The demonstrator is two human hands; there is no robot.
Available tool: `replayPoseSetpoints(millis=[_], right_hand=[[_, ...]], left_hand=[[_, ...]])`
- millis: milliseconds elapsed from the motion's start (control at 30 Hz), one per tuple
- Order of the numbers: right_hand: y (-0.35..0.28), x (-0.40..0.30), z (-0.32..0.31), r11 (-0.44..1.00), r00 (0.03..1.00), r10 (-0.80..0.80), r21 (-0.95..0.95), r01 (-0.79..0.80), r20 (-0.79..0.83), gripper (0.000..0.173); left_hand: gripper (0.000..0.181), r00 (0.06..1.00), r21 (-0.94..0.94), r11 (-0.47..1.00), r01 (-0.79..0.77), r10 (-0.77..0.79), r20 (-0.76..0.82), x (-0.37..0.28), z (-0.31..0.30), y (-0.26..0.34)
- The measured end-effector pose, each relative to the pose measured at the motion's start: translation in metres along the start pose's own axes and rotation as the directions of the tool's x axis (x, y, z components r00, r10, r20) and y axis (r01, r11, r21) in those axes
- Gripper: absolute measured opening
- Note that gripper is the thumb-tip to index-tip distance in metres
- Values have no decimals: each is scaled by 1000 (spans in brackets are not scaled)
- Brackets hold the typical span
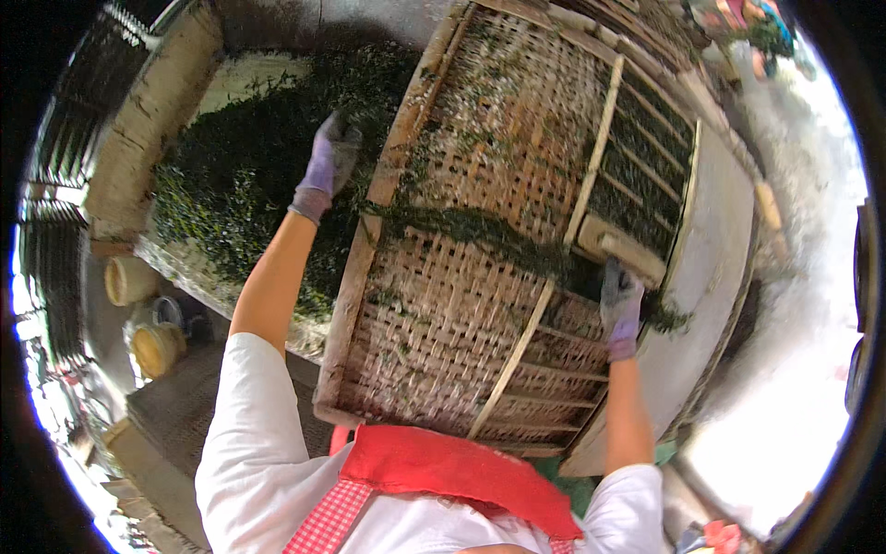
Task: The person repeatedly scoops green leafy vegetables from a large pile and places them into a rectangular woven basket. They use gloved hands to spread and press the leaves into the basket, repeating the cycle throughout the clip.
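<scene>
My left hand [336,156], in a purple and grey work glove, is at a large heap of dark green leaves [228,152] on the left. Its fingers blur against the leaves, so I cannot tell whether they hold any. My right hand [621,308], gloved alike, is at the near end of a wooden block with a short pale peg [623,251]. Its fingertips are hidden, and its grip is unclear. Between my hands lies a wood-framed woven bamboo tray [457,305]. A band of dark leaves [477,230] crosses the weave.
Wooden slats [516,360] divide the tray's right part, with more leaves behind the far slats. A pale ledge [716,228] borders it on the right. Buckets [158,350] stand low at left beside a masonry edge [156,118]. Part of another person [754,24] shows at top right.
</scene>
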State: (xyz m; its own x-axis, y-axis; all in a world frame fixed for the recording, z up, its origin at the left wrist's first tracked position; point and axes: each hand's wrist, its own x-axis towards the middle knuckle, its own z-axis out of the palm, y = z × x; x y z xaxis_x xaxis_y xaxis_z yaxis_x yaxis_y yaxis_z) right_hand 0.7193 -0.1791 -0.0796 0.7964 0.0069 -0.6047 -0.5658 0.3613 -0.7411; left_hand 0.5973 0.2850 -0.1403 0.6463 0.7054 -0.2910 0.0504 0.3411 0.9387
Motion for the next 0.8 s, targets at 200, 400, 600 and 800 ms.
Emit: replayPoseSetpoints(millis=[200,400,600,800], right_hand=[[8,5,-3,364,736,-427,-645,672,525,13],[10,-42,-3,-264,43,-638,-270,926,769,27],[-10,-18,-98,-368,314,-499,-525,767,808,37],[-62,23,-157,-553,355,-533,-633,542,768,46]], left_hand=[[26,989,-126,983,-132,139,49,-96,53,140],[37,700,217,745,-631,425,575,-132,118,164],[43,549,276,780,-561,102,830,-219,290,89],[67,183,15,-570,-822,-238,954,-231,319,0]])
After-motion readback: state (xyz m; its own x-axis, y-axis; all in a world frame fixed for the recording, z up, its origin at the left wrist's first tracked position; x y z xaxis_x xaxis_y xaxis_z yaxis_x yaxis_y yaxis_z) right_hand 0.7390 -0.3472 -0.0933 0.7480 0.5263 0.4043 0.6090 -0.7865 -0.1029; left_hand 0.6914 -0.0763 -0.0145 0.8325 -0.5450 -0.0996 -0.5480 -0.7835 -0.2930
